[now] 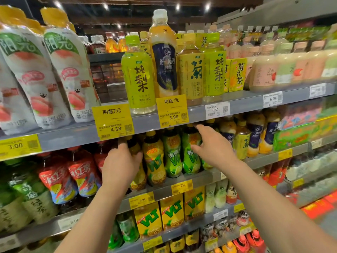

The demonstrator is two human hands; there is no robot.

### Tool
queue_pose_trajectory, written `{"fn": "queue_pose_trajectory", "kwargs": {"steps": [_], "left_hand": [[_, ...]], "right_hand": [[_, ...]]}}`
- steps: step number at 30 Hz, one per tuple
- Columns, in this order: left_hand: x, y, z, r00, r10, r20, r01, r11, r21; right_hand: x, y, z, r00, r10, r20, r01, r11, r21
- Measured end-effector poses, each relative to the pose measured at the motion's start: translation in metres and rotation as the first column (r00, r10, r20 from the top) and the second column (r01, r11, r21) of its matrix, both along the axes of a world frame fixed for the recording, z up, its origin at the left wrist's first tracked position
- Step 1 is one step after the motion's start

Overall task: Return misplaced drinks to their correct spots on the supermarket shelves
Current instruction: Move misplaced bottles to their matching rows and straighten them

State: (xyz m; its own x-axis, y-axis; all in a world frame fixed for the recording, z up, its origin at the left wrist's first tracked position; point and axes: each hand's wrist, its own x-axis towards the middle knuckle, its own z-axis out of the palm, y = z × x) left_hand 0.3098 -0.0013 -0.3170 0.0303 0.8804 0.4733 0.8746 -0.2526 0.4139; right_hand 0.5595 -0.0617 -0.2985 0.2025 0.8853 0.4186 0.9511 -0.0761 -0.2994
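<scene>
Two bare hands are raised to the second shelf of a supermarket drinks aisle.

The left hand (121, 162) is laid against a yellow VLT lemon tea bottle (154, 161) on the second shelf (206, 175), fingers curled around the dark-capped bottle beside it. The right hand (212, 145) is held with fingers spread at a green VLT lime tea bottle (191, 154), just under the upper shelf's front edge (145, 121). On that upper shelf a tall milk tea bottle with a dark blue label (164, 57) is seen between yellow-green pear drink bottles (139, 77), above a yellow price tag (172, 110).
</scene>
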Motion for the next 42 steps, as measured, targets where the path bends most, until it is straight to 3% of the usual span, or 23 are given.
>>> {"fn": "queue_pose_trajectory", "kwargs": {"steps": [6, 12, 17, 22, 29, 34, 39, 42], "left_hand": [[-0.005, -0.016, 0.002, 0.997, -0.067, 0.029, 0.066, 0.997, 0.041], [-0.014, -0.036, 0.007, 0.997, 0.014, -0.070, -0.003, 0.987, 0.159], [-0.009, -0.047, 0.027, 0.995, -0.013, -0.097, 0.033, 0.979, 0.203], [0.006, -0.058, 0.063, 0.994, -0.079, -0.072, 0.097, 0.952, 0.289], [0.027, -0.046, 0.141, 0.988, -0.145, -0.046, 0.151, 0.894, 0.422], [0.041, -0.034, 0.211, 0.991, -0.092, -0.093, 0.127, 0.849, 0.513], [0.066, -0.017, 0.252, 0.987, -0.031, -0.155, 0.102, 0.877, 0.470], [0.079, -0.010, 0.267, 0.984, -0.066, -0.167, 0.118, 0.937, 0.330]], "right_hand": [[-0.014, -0.019, 0.014, 0.997, 0.018, -0.071, -0.015, 0.999, 0.037], [-0.024, -0.037, 0.028, 0.984, 0.088, -0.154, -0.075, 0.993, 0.088], [-0.026, -0.046, 0.049, 0.975, 0.141, -0.172, -0.123, 0.986, 0.115], [-0.021, -0.043, 0.082, 0.966, 0.225, -0.127, -0.206, 0.967, 0.147], [-0.013, -0.020, 0.165, 0.941, 0.335, -0.052, -0.290, 0.875, 0.388], [-0.009, 0.004, 0.217, 0.942, 0.336, 0.013, -0.287, 0.785, 0.549], [-0.014, 0.037, 0.249, 0.941, 0.319, 0.110, -0.331, 0.809, 0.486], [-0.014, 0.051, 0.257, 0.941, 0.326, 0.087, -0.335, 0.867, 0.368]]}}
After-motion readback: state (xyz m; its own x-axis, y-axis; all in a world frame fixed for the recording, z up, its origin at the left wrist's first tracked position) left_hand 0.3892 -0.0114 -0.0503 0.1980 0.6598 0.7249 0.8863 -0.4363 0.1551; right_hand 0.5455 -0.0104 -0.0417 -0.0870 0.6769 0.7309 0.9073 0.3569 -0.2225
